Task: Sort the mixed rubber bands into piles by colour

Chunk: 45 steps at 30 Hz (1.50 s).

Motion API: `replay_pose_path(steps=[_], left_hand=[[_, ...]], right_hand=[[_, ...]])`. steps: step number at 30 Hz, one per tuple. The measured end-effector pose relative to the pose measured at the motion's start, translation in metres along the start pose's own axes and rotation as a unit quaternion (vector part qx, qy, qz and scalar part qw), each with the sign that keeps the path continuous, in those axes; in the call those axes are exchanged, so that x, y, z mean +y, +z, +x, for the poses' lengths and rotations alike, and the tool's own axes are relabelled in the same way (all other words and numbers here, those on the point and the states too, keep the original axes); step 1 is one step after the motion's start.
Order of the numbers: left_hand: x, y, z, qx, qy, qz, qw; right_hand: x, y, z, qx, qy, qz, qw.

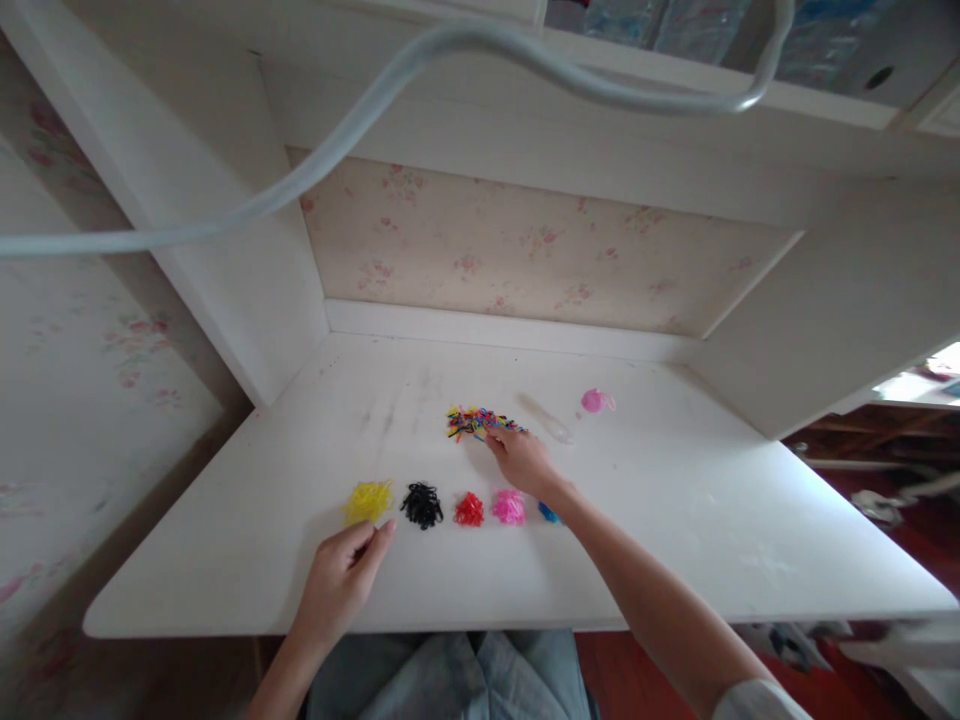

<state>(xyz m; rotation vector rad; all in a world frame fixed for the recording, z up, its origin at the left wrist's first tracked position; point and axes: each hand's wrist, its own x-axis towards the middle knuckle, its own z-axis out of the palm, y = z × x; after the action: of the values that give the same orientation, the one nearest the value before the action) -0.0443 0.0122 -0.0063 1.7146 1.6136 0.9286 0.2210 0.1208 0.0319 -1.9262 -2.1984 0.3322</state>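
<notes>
A mixed heap of small coloured rubber bands (474, 421) lies mid-desk. My right hand (523, 461) reaches to the heap's right edge, fingers curled down and pinching at the bands. In front sit sorted little piles in a row: yellow (368, 500), black (421, 505), red (469, 510), pink (508, 507) and blue (548, 514), the blue one partly hidden under my right wrist. My left hand (343, 578) rests on the desk just below the yellow pile, fingers loosely curled with thumb and forefinger close together; whether it holds a band is unclear.
The white desk (675, 540) sits in a walled nook with floral backing. A clear plastic bag (549, 420) and a pink lid-like item (595, 401) lie behind the heap. A grey cable (360, 110) hangs across the top. The desk's front edge is near my lap.
</notes>
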Motion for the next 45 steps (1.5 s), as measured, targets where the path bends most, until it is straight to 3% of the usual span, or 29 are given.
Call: replay_pose_path(steps=[4, 8, 16, 23, 27, 31, 38, 45], left_hand=[[-0.001, 0.001, -0.002, 0.001, -0.006, -0.006, 1.0], [-0.004, 0.004, -0.001, 0.006, -0.001, -0.001, 1.0], [0.003, 0.009, 0.004, 0.014, 0.006, 0.039, 0.999], [0.007, 0.011, 0.005, 0.031, 0.007, 0.049, 0.998], [0.007, 0.01, 0.003, 0.099, -0.018, 0.043, 0.994], [0.005, 0.008, 0.002, 0.143, -0.029, 0.049, 0.988], [0.005, 0.011, 0.002, 0.143, -0.015, 0.059, 0.988], [0.006, 0.011, 0.005, 0.111, -0.006, 0.075, 0.991]], right_hand=[[0.039, -0.015, -0.042, 0.039, 0.025, 0.046, 0.998], [0.075, -0.014, -0.083, 0.101, 0.076, 0.143, 0.982], [0.096, -0.009, -0.106, 0.053, 0.098, 0.203, 0.973], [0.107, -0.009, -0.103, 0.093, 0.157, 0.227, 0.957], [0.106, -0.005, -0.092, 0.088, 0.172, 0.205, 0.96], [0.096, -0.006, -0.064, 0.059, 0.154, 0.12, 0.979], [0.082, -0.005, -0.01, 0.021, 0.149, 0.044, 0.988], [0.078, -0.002, 0.002, -0.004, 0.152, 0.012, 0.988]])
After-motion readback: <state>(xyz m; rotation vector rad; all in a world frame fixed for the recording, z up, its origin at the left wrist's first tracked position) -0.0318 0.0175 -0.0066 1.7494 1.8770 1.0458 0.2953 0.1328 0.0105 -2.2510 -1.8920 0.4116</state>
